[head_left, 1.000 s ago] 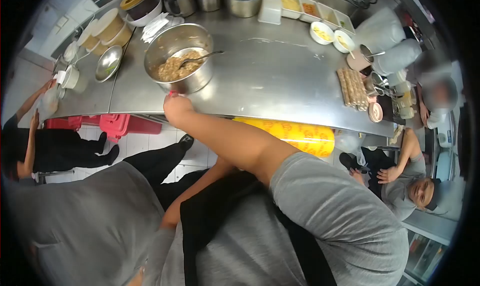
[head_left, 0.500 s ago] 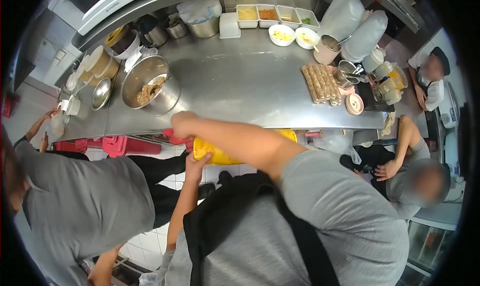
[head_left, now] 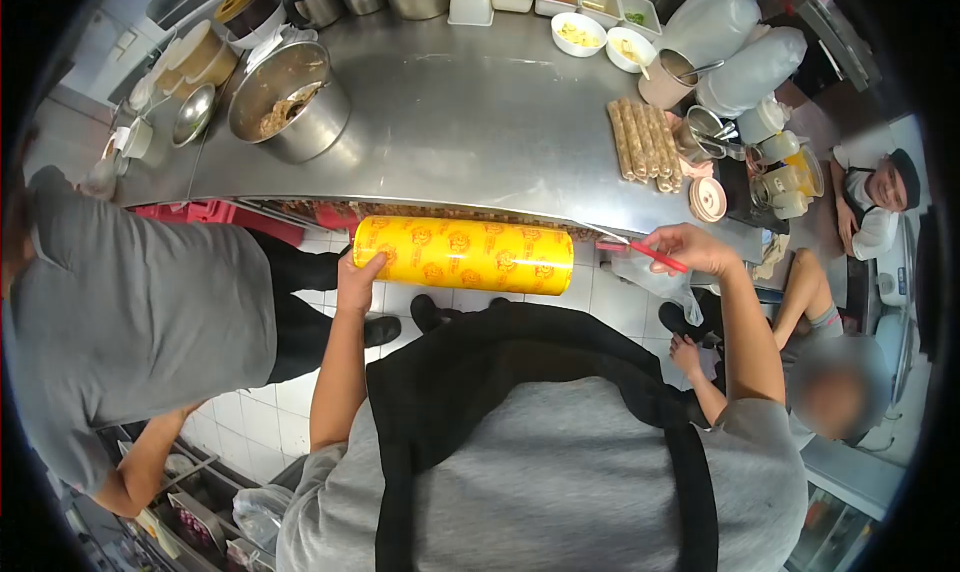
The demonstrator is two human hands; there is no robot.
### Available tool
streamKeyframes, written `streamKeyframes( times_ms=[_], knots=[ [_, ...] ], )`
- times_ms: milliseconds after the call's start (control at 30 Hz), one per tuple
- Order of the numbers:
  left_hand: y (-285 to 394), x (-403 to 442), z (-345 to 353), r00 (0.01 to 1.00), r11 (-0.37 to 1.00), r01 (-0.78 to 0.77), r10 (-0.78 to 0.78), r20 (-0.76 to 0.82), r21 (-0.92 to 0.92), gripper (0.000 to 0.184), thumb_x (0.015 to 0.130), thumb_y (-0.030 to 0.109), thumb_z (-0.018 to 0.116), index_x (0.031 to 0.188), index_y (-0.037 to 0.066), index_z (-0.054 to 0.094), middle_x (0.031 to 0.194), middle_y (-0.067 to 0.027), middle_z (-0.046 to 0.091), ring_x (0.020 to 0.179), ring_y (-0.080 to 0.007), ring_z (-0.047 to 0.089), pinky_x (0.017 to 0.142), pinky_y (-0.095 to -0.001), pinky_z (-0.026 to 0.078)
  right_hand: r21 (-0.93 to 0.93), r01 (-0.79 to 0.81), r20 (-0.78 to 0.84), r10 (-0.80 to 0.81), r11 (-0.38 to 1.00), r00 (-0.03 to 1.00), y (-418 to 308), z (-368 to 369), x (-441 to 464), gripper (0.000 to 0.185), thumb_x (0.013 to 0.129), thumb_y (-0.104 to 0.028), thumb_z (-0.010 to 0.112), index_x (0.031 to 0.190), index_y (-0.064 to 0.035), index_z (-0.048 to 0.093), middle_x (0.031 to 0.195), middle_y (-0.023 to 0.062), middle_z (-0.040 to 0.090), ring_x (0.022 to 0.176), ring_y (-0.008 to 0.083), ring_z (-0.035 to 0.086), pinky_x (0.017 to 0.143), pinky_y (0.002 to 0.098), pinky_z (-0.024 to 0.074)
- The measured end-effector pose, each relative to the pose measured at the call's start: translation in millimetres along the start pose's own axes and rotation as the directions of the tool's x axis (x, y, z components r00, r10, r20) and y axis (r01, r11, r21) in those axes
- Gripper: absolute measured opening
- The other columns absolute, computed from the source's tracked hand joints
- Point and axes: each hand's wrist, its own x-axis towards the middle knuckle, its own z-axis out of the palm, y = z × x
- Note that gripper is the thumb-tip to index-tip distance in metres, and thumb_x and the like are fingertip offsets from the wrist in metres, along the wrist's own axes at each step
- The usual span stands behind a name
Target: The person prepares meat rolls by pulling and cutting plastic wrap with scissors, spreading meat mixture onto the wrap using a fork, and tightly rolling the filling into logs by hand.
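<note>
My left hand (head_left: pixel 358 280) grips the left end of a thick roll of yellow plastic film (head_left: pixel 465 255) printed with red figures, its thumb pressed on the near side. The roll lies level, just in front of the counter edge. Off its right end, my right hand (head_left: pixel 690 249) is closed around a thin tool with a red handle (head_left: pixel 658 257) and a slim metal blade (head_left: pixel 610 234). The blade points left toward the counter edge; whether it is a knife or scissors I cannot tell.
On the steel counter (head_left: pixel 470 122) stand a large pot of food (head_left: pixel 315 122), white bowls (head_left: pixel 578 36), wrapped rolls (head_left: pixel 645 144) and sauce bottles (head_left: pixel 780 147). A co-worker in grey (head_left: pixel 150 302) stands close on my left. Another person (head_left: pixel 840 392) sits at right.
My right arm has swung from across the roll out to the right, carrying the red-handled tool. The yellow roll is now fully in view, still in my left hand. My view has tilted down.
</note>
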Motion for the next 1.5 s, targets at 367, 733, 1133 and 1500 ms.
streamKeyframes(
  times_ms=[367, 733, 1133, 1500],
  knots=[
    [1, 3, -4, 1.000, 0.998, 0.025, -0.025, 0.001, -0.052, 0.031, 0.082, 0.012, 0.071, 0.108, -0.004, 0.063, 0.098, -0.0075, 0.068, 0.085, -0.0141, 0.064, 0.081, -0.0284, 0.050, -0.122, -0.076, 0.036, 0.081, 0.990, 0.996, -13, 16, 57, 0.057, 0.066, -0.038, 0.086, 0.111, -0.0090, 0.067, 0.071, -0.0034, 0.060, 0.055, 0.0059, 0.052, 0.048, 0.0204, 0.0392],
    [-2, 9, -7, 0.998, 0.995, 0.065, -0.064, 0.021, -0.070, 0.031, 0.082, 0.011, 0.070, 0.109, -0.003, 0.061, 0.099, -0.0084, 0.068, 0.087, -0.0155, 0.065, 0.083, -0.0292, 0.050, -0.062, 0.090, 0.048, -0.088, 0.994, 0.995, 7, 17, 80, 0.043, 0.069, -0.025, 0.086, 0.104, -0.0068, 0.070, 0.061, -0.0030, 0.059, 0.049, 0.0049, 0.051, 0.046, 0.0212, 0.0389],
    [1, 9, -5, 0.997, 0.987, 0.061, -0.052, 0.062, -0.149, 0.030, 0.083, 0.010, 0.071, 0.110, -0.002, 0.063, 0.101, -0.0076, 0.068, 0.088, -0.0155, 0.065, 0.084, -0.0297, 0.050, -0.133, 0.091, 0.108, -0.077, 0.987, 0.991, -75, 59, 117, 0.042, 0.071, -0.026, 0.084, 0.104, -0.0035, 0.068, 0.064, -0.0020, 0.058, 0.051, 0.0054, 0.052, 0.045, 0.0222, 0.0395],
    [12, 8, -1, 0.995, 0.998, -0.034, 0.028, 0.100, 0.059, 0.029, 0.081, 0.012, 0.073, 0.107, 0.001, 0.067, 0.097, -0.0045, 0.070, 0.088, -0.0128, 0.064, 0.081, -0.0282, 0.050, -0.107, 0.279, 0.180, -0.257, 0.954, 0.949, -159, 120, 187, 0.047, 0.066, -0.037, 0.085, 0.092, -0.0006, 0.069, 0.064, 0.0034, 0.061, 0.049, 0.0115, 0.053, 0.044, 0.0250, 0.0435]
  ],
)
